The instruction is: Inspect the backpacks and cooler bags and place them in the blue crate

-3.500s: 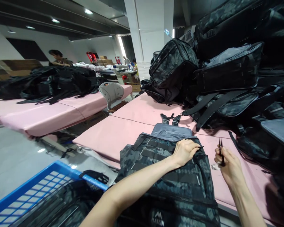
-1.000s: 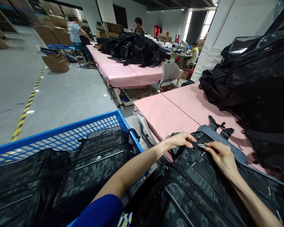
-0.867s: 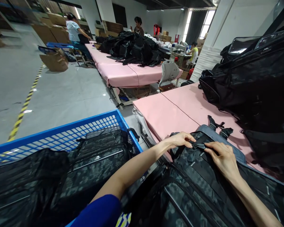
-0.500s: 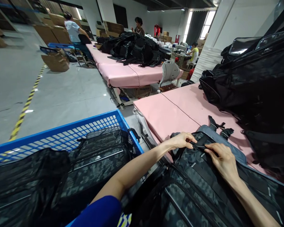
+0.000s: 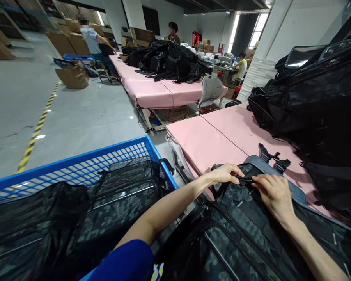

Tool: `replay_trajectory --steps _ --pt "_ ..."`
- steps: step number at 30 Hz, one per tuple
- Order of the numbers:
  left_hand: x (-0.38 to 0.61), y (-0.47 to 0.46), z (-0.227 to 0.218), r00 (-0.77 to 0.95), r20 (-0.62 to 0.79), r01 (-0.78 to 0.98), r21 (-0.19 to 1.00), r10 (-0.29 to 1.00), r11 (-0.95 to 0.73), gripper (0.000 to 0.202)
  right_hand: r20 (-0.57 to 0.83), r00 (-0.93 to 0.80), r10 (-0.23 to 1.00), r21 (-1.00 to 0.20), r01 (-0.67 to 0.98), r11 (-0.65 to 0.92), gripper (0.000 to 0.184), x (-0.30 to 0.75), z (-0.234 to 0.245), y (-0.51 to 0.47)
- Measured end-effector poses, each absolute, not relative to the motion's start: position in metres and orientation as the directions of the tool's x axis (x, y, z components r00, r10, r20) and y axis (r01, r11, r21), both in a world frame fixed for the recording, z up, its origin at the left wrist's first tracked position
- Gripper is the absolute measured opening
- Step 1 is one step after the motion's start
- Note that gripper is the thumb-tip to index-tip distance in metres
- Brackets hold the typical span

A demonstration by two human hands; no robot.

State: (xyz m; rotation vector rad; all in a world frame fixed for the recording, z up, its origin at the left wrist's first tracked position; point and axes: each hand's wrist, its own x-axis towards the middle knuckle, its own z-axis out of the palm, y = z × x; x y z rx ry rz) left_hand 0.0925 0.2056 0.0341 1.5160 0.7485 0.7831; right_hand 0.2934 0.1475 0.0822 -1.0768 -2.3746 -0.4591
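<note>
A dark camouflage backpack (image 5: pixel 236 230) lies before me, partly on the pink table's near edge. Near its top, a short dark strap (image 5: pixel 246 180) with a shiny line along it stretches between my hands. My left hand (image 5: pixel 228 173) pinches one end of this strap, thumb and fingers together. At the other end, my right hand (image 5: pixel 274 193) closes its fingers on it, the knuckles facing up. What exactly lies under the fingertips is hidden. Just beyond the hands sits a grey padded panel (image 5: pixel 292 183) with black shoulder straps (image 5: pixel 265 152).
A blue plastic crate (image 5: pixel 111 150) on my left holds camouflage backpacks (image 5: pixel 123 195). Black bags (image 5: pixel 316 97) are piled on the right of the pink table (image 5: pixel 204 136). Farther off stand a grey chair (image 5: pixel 210 90) and another pink table (image 5: pixel 152 93) with more bags; several people sit nearby.
The strap between my fingers has turned, so its shiny line shows more clearly. My right hand has tilted slightly, its fingers closer together. The view has shifted a little.
</note>
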Motion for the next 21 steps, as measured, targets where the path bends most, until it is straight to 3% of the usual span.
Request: replay_trajectory --steps 7,10,16,21 --pt "0.092 0.204 0.038 0.571 0.049 0.053 0.994 0.82 -0.096 0.028 0.537 -0.635 0.555 0.222 0.741 0.634 0.013 0.293 0.087 0.147" --pt "0.092 0.204 0.039 0.562 0.051 0.035 0.996 0.826 -0.086 0.028 0.537 -0.618 0.574 0.182 0.749 0.637 0.014 0.292 0.086 0.147" --pt "0.092 0.204 0.034 0.563 0.057 -0.05 0.998 0.825 -0.035 0.026 0.525 -0.501 0.688 -0.168 0.732 0.66 0.017 0.299 0.075 0.157" --pt "0.094 0.199 0.034 0.564 0.058 -0.117 0.993 0.824 0.01 0.025 0.431 -0.327 0.841 -0.546 0.648 0.532 0.023 0.299 0.069 0.154"
